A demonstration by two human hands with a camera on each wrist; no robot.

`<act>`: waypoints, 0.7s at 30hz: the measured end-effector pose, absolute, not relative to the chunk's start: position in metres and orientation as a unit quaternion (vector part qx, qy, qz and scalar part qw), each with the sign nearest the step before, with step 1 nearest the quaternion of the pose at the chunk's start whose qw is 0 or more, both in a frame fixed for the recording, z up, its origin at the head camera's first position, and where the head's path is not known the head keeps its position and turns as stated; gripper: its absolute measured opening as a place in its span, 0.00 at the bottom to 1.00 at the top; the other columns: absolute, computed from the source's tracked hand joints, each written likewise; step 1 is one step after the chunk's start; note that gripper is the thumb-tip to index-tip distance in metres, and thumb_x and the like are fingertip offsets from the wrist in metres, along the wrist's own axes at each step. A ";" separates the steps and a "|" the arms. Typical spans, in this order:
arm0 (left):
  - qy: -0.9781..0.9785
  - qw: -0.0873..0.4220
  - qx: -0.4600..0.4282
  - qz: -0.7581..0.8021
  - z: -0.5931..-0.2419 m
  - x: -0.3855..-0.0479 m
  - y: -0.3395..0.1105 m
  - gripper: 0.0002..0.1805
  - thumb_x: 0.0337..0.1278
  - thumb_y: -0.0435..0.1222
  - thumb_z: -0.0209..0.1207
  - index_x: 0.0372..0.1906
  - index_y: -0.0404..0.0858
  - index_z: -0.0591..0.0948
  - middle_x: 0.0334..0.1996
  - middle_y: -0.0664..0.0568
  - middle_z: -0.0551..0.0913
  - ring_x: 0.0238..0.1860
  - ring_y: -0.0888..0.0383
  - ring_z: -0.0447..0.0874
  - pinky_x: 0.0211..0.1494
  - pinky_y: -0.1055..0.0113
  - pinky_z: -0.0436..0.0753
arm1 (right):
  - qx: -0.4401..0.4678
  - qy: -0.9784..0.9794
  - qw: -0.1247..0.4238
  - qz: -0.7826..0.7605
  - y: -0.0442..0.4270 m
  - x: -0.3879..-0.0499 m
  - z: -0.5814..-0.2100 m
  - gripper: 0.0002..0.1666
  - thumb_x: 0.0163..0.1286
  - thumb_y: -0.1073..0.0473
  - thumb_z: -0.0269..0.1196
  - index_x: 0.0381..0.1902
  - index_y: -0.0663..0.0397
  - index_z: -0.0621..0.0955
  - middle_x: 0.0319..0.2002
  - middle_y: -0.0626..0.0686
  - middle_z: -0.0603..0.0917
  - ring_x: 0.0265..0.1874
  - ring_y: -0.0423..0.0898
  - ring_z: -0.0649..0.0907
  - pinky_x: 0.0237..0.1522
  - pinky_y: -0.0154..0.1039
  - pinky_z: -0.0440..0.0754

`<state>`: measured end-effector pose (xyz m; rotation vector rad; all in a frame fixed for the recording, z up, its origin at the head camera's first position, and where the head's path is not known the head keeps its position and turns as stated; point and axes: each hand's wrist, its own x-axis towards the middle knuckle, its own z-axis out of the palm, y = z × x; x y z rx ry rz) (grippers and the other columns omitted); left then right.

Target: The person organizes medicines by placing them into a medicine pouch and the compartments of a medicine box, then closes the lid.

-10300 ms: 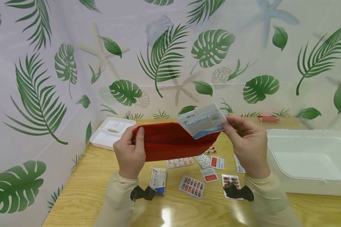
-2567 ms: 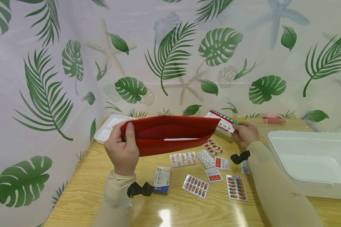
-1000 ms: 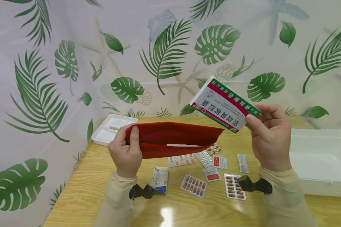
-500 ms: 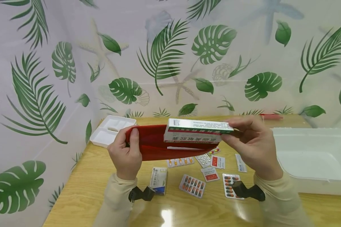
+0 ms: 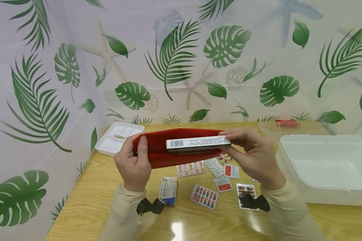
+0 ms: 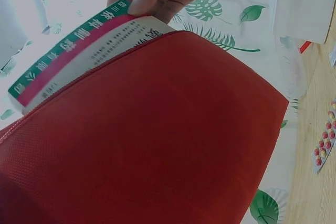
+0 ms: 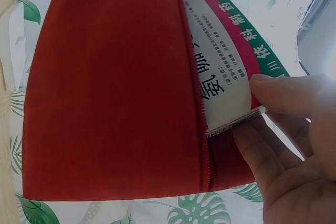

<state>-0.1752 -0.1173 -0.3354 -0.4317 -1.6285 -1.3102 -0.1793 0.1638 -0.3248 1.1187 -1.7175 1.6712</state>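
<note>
A red zippered pouch (image 5: 166,163) is held up above the table, its mouth gaping. My left hand (image 5: 134,164) grips the pouch's left end, thumb on the near side. My right hand (image 5: 254,155) pinches the right end of a medicine box (image 5: 199,143) that sits partway inside the pouch mouth. In the right wrist view the box (image 7: 226,61) shows white, magenta and green bands, with the right thumb on its face. The left wrist view shows the box's upper part (image 6: 79,51) sticking out past the zipper edge. The pouch hides the box's lower part.
On the wooden table (image 5: 96,201) lie several blister packs, including one of dark-and-orange capsules (image 5: 203,196), small red-and-white packets (image 5: 223,184) and a white-and-blue medicine box (image 5: 168,191). A white divided tray (image 5: 116,139) stands back left, a large white bin (image 5: 325,195) at right.
A surgical packet in the right hand earlier is no longer seen. The right hand then took the medicine box from the back, carried it left, tipped it and lowered it into the pouch mouth.
</note>
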 end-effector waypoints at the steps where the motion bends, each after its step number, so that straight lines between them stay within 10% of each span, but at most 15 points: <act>1: -0.668 0.484 -0.177 -0.537 -0.335 -0.175 -0.117 0.06 0.61 0.28 0.57 0.35 0.29 0.83 0.27 0.46 0.86 0.26 0.56 0.84 0.30 0.70 0.83 | 0.410 -0.632 0.245 0.610 0.163 -0.180 -0.325 0.22 0.43 0.92 0.62 0.38 0.77 0.78 0.43 0.62 0.84 0.45 0.49 0.84 0.44 0.37 0.83; 21: -0.650 0.488 -0.189 -0.551 -0.331 -0.173 -0.114 0.06 0.60 0.26 0.57 0.36 0.28 0.84 0.29 0.45 0.86 0.27 0.54 0.84 0.32 0.68 0.84 | 0.357 -0.793 0.272 0.412 0.146 -0.174 -0.330 0.16 0.50 0.72 0.72 0.37 0.53 0.85 0.38 0.49 0.87 0.30 0.39 0.85 0.26 0.26 0.78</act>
